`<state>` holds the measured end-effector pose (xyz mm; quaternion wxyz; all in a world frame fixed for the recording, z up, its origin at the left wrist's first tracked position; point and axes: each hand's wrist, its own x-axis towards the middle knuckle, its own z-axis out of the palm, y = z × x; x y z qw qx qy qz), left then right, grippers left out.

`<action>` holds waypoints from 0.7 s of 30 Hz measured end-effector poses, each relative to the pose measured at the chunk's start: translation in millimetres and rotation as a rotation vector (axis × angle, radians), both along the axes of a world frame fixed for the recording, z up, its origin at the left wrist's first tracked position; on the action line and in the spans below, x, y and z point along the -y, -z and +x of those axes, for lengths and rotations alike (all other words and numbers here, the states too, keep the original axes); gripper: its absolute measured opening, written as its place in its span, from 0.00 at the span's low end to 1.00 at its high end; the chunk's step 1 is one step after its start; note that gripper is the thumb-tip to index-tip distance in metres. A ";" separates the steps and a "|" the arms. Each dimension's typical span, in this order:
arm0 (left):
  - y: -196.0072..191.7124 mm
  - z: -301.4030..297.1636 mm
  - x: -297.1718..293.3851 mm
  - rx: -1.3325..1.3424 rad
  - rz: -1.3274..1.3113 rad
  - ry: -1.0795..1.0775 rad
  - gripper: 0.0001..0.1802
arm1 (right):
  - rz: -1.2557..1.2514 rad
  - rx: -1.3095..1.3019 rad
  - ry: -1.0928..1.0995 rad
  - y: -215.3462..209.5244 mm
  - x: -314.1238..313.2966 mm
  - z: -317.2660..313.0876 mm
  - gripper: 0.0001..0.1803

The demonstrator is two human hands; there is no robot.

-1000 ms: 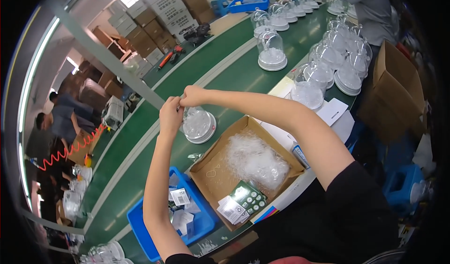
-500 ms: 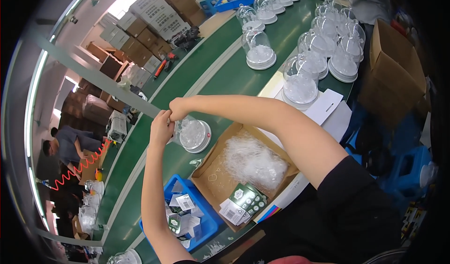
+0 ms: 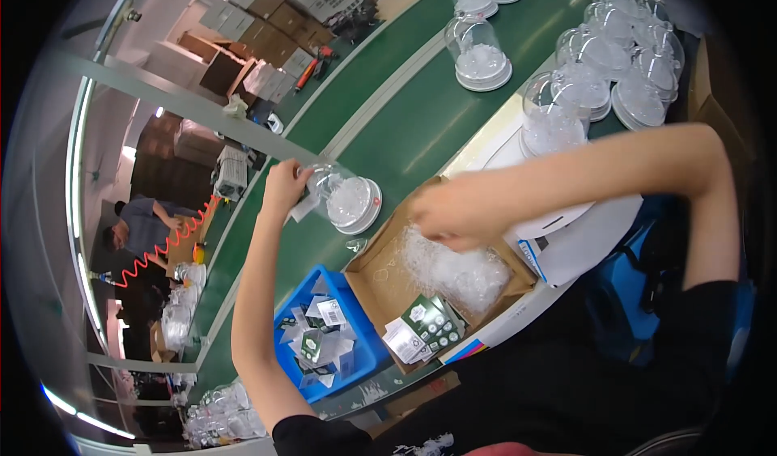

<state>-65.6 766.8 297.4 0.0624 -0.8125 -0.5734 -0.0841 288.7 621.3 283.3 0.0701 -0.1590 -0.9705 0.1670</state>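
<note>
Gripping a clear dome (image 3: 344, 197) on its side with my left hand (image 3: 285, 187), right hand (image 3: 449, 213) pinching plastic filling (image 3: 453, 270) just below it

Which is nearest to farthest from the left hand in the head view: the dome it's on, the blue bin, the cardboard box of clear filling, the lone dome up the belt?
From the left hand:
1. Clear dome, touching it, just to its right.
2. Blue bin and cardboard box, both lower right; too close to call.
3. Lone dome, far upper right on the green belt.

Head-worn fisheye — downward, near workbench (image 3: 388, 124)
</note>
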 end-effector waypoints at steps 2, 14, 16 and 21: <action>3.8 8.1 -30.3 0.017 0.041 0.063 0.17 | 0.000 -0.052 -0.028 4.7 29.5 41.9 0.07; 9.8 20.2 -184.3 -0.043 0.447 -0.154 0.14 | 0.066 -0.224 -0.072 20.4 103.0 116.5 0.05; 17.5 18.0 -204.9 -0.047 0.435 -0.209 0.14 | 0.048 -0.268 -0.010 30.6 95.0 120.6 0.05; 62.0 0.7 -245.9 0.075 0.490 -0.273 0.14 | -0.134 -0.179 0.041 49.2 77.8 129.2 0.08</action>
